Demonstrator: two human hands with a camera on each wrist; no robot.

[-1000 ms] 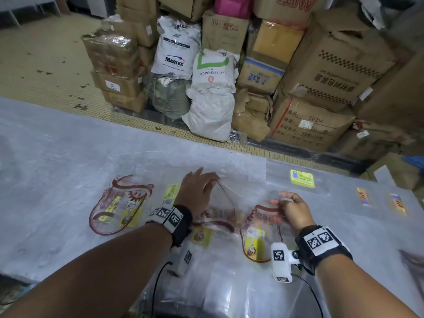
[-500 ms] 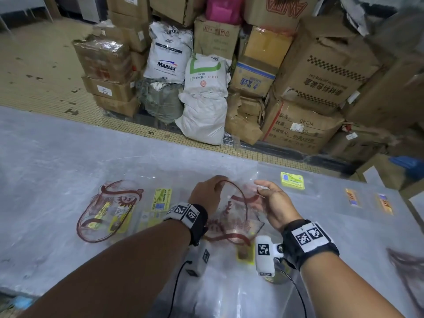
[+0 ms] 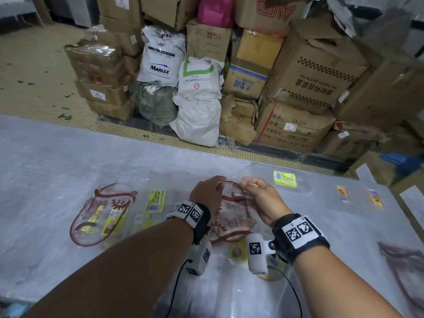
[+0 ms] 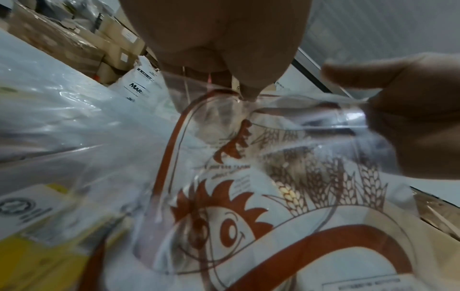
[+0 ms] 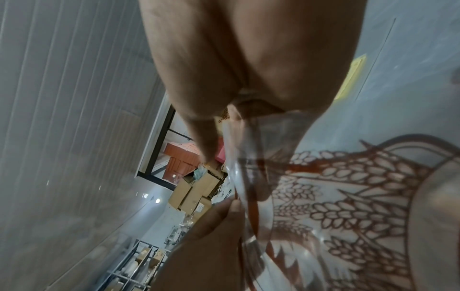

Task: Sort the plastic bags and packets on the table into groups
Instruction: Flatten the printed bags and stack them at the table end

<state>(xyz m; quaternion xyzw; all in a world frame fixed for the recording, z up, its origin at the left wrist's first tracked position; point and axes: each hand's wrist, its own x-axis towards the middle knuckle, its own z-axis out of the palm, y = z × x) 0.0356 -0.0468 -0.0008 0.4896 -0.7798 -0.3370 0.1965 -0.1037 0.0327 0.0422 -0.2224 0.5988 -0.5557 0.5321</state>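
Observation:
A clear plastic bag (image 3: 232,218) printed with a brown wheat and cartoon-face design is held up off the grey table (image 3: 46,157) at centre. My left hand (image 3: 206,193) pinches its top edge on the left. My right hand (image 3: 259,196) pinches the same edge on the right, close beside the left. In the left wrist view the left fingertips (image 4: 248,92) nip the bag (image 4: 248,206) and the right hand (image 4: 403,114) grips its rim. In the right wrist view the right fingers (image 5: 224,128) clamp the bag (image 5: 348,196) above the left thumb (image 5: 224,216).
A matching brown-printed bag (image 3: 101,214) lies flat at left, with yellow-label packets (image 3: 156,200) beside it. A clear bag with a yellow label (image 3: 284,179) and two small-label bags (image 3: 343,193) lie at right. Clear bags (image 3: 229,290) pile up by the near edge. Boxes and sacks (image 3: 197,99) stand beyond the table.
The right hand moved left to meet the left hand, and together they raised the printed bag off the pile. The head view shifted slightly.

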